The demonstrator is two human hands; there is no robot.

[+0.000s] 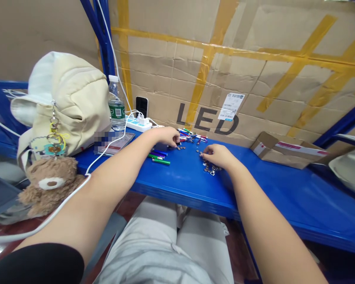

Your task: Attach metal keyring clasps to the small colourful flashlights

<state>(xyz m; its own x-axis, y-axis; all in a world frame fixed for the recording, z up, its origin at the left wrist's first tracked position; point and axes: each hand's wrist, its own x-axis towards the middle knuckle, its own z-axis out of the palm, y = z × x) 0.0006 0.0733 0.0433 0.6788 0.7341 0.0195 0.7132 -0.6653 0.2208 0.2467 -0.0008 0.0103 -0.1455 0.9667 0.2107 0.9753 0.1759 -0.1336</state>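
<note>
Left hand (168,137) fingers pinching among small dark button cells (180,148); right hand (217,156) curled over tiny metal clips (211,169) on blue bench (269,185). Light, slippery bits; pinch edges.

A blue metal shelf (284,197) bears the lot: small coloured pen-like tubes (192,136) and green ones (159,159) near its back, scattered button cells (180,148), a cluster of metal clips (211,169), a white power strip (137,124), a water bottle (116,104), a cream backpack (71,102) and a flattened carton (286,152) at the right
</note>
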